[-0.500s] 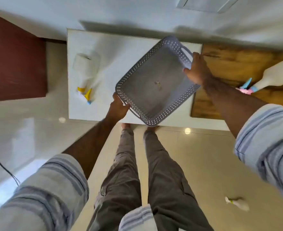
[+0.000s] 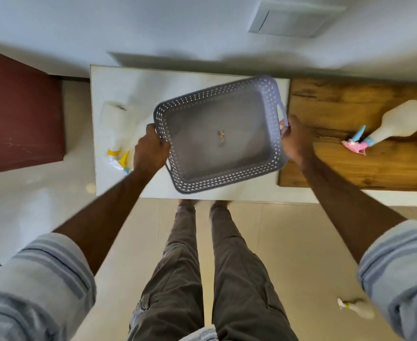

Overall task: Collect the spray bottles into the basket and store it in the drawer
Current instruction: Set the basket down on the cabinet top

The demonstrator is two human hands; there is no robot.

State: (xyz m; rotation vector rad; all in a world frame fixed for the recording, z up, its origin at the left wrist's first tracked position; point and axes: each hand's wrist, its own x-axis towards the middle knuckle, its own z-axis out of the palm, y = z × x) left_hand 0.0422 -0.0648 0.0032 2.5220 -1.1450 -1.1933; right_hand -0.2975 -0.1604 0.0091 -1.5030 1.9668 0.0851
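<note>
left fingertips hidden behind basket (image 2: 217, 183) rim; floor spray bottle (image 2: 357, 308) blurred; small debris (image 2: 221, 136) in basket unidentifiable.

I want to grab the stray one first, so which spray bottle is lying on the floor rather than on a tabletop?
The small spray bottle by the right sleeve; the yellow-trigger bottle and pink-trigger bottle lie on tabletops.

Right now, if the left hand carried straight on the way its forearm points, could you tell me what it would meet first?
The left hand already grips the grey perforated plastic basket at its left handle, so the basket wall comes first. Beyond that lies the basket's empty floor, then probably the white cabinet top, though depth is unclear.
</note>
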